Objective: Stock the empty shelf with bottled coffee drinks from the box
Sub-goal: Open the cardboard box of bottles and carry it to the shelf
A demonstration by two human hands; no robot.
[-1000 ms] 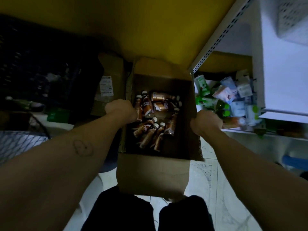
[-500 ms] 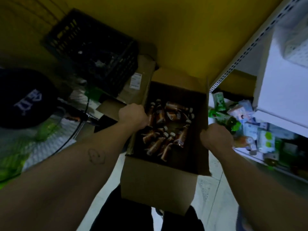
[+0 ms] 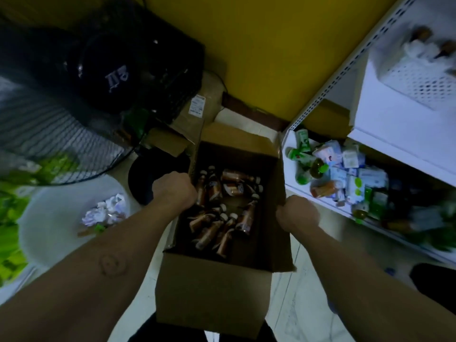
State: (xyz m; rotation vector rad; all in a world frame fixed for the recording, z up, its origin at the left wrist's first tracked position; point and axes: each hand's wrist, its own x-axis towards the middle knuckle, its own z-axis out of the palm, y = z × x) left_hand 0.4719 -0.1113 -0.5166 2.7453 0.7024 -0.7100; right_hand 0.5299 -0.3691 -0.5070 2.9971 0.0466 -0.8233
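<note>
Tiled floor [image 3: 306,304], cardboard box [image 3: 212,292], coffee bottles [image 3: 217,218] jumbled inside

Brown cardboard box [image 3: 209,292]; orange-brown bottles [image 3: 214,191], white caps; yellow wall [image 3: 271,45]; white shelf [image 3: 394,134]; black cap [image 3: 116,75]

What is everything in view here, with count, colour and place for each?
brown cardboard box: one, brown, centre, top open.
bottled coffee drinks: roughly a dozen, brown with white caps, jumbled inside the box.
white metal shelf unit: one, white, right side.
mixed small packets and bottles: many, green, white and blue, lower shelf.
white perforated basket: one, white, top right, upper shelf.
black plastic crate: one, black, upper left.
dark cap with pale lettering: one, dark, upper left.
black wire fan grille: one, black, left edge.
crumpled paper: a few pieces, white, lower left.
left grip: one, bare hand, clasping the box's left side.
right grip: one, bare hand, clasping the box's right side.
</note>
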